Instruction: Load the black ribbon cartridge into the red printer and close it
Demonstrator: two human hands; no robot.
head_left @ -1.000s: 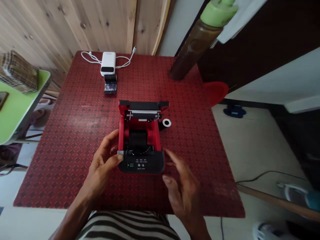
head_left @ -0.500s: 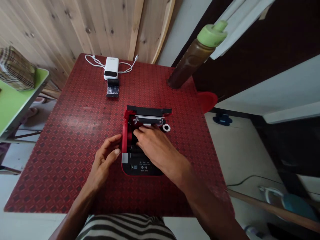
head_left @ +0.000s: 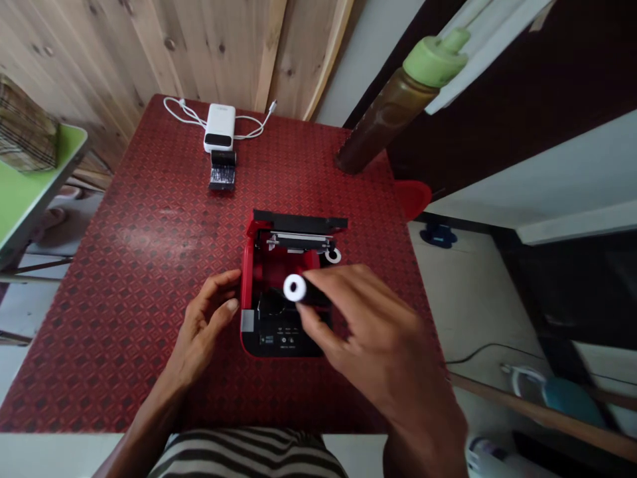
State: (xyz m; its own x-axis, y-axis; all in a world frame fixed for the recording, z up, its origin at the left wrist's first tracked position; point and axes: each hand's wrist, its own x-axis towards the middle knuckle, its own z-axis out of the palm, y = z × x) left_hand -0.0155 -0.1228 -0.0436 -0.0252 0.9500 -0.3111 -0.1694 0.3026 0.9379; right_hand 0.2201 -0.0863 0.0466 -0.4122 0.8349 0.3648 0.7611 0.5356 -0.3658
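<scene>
A small red and black printer stands on the red patterned table with its black lid flipped open at the back. My right hand is raised above the open bay, fingers closed on a dark roll with a white core end facing me. My left hand rests against the printer's left side, fingers curled, thumb near the grey corner. A second small roll with a white core lies on the table just right of the lid.
A white power bank with a white cable and a small black device lie at the table's far side. A tall brown bottle with a green cap stands at the far right. A green table is at left.
My right hand went from beside the printer into its open bay, then came up and toward me with the dark roll in its fingers. My left hand stayed at the printer's side.
</scene>
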